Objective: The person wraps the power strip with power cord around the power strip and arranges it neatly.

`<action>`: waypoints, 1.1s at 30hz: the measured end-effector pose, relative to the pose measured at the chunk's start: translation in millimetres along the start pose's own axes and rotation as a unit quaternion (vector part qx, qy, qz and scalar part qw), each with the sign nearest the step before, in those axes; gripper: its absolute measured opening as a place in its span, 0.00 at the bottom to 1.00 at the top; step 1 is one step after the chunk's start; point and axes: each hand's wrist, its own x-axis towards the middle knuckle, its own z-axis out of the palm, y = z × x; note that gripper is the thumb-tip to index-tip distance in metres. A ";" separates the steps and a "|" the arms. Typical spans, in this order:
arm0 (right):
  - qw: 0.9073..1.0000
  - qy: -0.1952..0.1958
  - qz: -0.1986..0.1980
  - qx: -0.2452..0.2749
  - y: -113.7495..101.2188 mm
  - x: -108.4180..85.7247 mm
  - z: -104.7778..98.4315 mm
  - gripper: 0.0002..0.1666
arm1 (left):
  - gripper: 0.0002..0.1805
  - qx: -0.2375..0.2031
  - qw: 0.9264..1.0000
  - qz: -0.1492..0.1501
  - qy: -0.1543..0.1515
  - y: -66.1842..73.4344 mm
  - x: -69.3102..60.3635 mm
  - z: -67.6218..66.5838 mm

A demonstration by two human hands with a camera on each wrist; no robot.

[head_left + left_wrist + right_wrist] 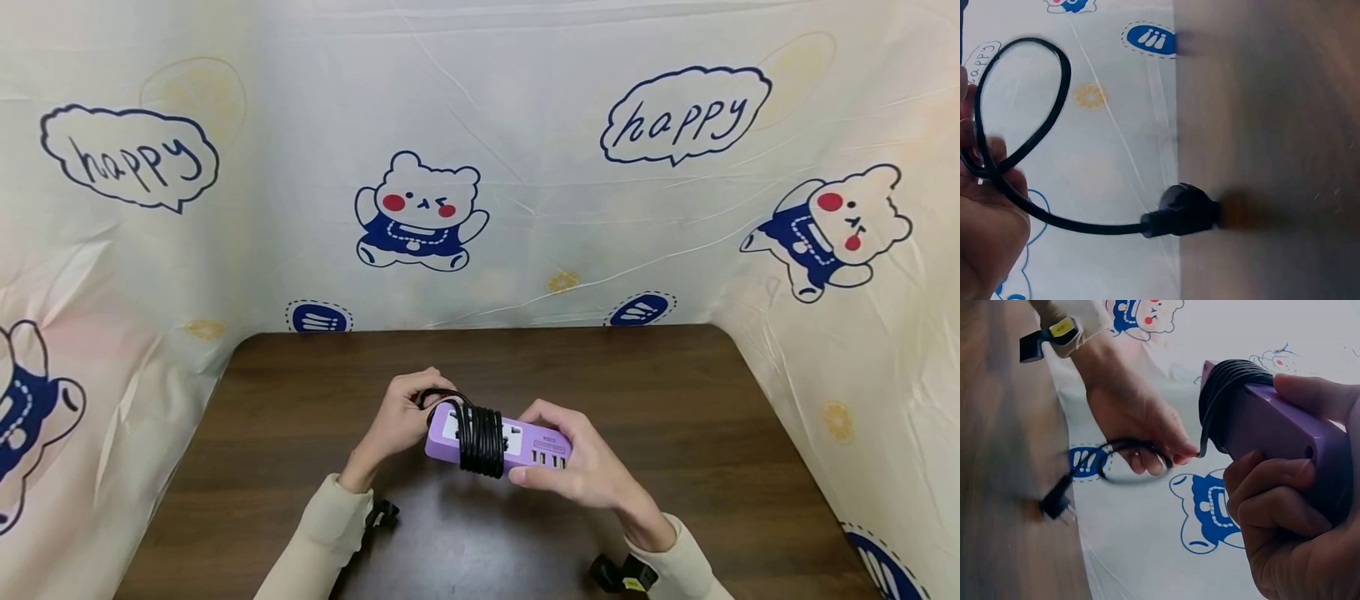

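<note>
Right grip (588,462) clasps one end of the purple power strip (528,443) above the bench (300,400), short of its far edge! Left grip (400,418) pinches black cord (482,443) opposite.

A small screened-off booth, seemingly set up for recording; whether it stands in a home, office or lab cannot be told. Creased pale cloth (540,167) walls it from 9 through 12 to 3 o'clock, printed with a bear (422,237) at 11 and a "happy" bubble (686,115) between 1 and 2. A dark wood-look table (480,533) fills 6 o'clock; wrist cameras (624,573) sit at 5 and 7.
</note>
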 end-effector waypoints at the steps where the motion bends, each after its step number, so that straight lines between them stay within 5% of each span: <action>1: 1.000 0.000 0.001 -0.014 -0.2 -0.1 0.1 0.20 | 0.06 0.007 1.000 -0.008 -0.002 1.4 0.8 0.0; 7: 0.996 0.009 -0.001 -0.090 -0.6 -0.3 2.5 0.21 | 0.04 0.057 0.998 -0.037 -0.004 10.1 6.1 0.2; 12: 0.991 0.014 -0.001 -0.130 -0.9 0.1 3.7 0.22 | 0.04 0.054 0.996 -0.068 -0.003 17.8 9.8 -0.1; 21: 0.989 -0.023 0.003 -0.143 -3.1 0.2 0.0 0.22 | 0.03 0.013 0.984 -0.158 -0.079 28.7 27.6 -5.4; 33: 0.989 -0.054 -0.029 -0.138 0.1 0.5 1.8 0.24 | 0.05 0.052 0.982 -0.149 -0.107 39.5 41.1 4.5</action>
